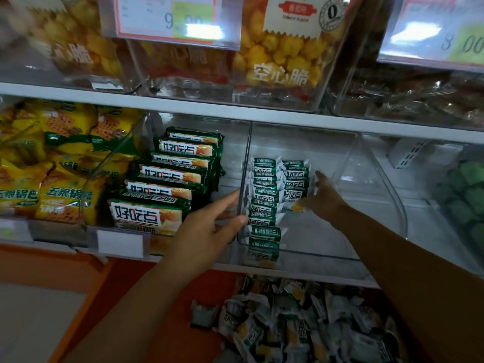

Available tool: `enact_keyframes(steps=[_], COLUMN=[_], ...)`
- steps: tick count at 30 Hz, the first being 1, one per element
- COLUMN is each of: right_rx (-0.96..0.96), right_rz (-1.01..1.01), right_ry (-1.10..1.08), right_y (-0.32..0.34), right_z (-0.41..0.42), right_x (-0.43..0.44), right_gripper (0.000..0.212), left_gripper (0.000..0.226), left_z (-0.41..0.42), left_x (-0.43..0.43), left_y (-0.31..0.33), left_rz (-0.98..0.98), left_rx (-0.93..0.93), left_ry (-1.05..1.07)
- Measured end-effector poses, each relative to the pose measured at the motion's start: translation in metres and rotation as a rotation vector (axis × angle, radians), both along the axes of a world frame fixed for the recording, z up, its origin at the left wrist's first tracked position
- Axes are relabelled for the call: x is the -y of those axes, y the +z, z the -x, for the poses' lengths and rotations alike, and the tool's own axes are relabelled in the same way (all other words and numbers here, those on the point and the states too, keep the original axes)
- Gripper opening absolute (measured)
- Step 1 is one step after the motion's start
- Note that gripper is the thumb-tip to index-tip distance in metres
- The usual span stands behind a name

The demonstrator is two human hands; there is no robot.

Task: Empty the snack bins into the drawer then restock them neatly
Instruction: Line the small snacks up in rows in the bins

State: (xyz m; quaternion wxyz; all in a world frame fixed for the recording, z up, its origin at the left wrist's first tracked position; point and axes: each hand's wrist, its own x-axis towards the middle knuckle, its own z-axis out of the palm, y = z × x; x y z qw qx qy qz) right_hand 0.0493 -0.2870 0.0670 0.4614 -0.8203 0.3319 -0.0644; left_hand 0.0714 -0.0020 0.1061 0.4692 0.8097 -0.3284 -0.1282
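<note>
A clear plastic bin (372, 200) on the middle shelf holds two neat rows of small green-and-white snack packets (264, 203). My left hand (209, 231) grips the bin's left wall, thumb on its front edge beside the nearer row. My right hand (323, 197) reaches inside the bin, its fingers pressing the right side of the shorter row (296, 182). Below the shelf, the open orange drawer (167, 305) holds a loose heap of the same packets (301, 328).
Left of the bin stands a stack of larger green biscuit packs (170, 179), then yellow snack bags (49, 163). Green items (466, 195) fill the bin at far right. Upper-shelf bins hold yellow puffs (282, 56), with price tags above.
</note>
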Motion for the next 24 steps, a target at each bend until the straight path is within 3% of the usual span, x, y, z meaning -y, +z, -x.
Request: enact_keyframes(steps=[3,12,14,16,19,21,24], right_rx=[0.016,0.002,0.105,0.363,0.628,0.543,0.141], right_rz=[-0.015,-0.03,0.169,0.387,0.511,0.515,0.395], right_ry=[0.051,0.091,0.1,0.138,0.231,0.326,0.35], right_y=[-0.007,0.007,0.024,0.041,0.049,0.026,-0.046], right_z=[-0.005,0.012,0.032,0.065,0.132,0.171,0.211], right_x=[-0.005,-0.01,-0.017,-0.035,-0.071,-0.084,-0.072], right_gripper=[0.078,0.098,0.083,0.057,0.03,0.023,0.027], left_gripper=[0.046,0.055,0.052,0.043,0.033,0.034,0.038], left_z=[-0.001,0.001,0.01,0.025,0.053,0.071,0.091], left_x=[0.0,-0.001,-0.005,-0.011,-0.016,-0.016,-0.008], left_y=[-0.002,-0.006,-0.007,-0.005,-0.018,-0.042,-0.093], left_rz=[-0.008,-0.04,-0.012,0.047,0.048,-0.097,-0.4], left_rx=[0.005,0.082,0.235,0.523,0.694,0.585,0.295], left_ry=[-0.001,0.04,0.166,0.209,0.0,-0.16,-0.32])
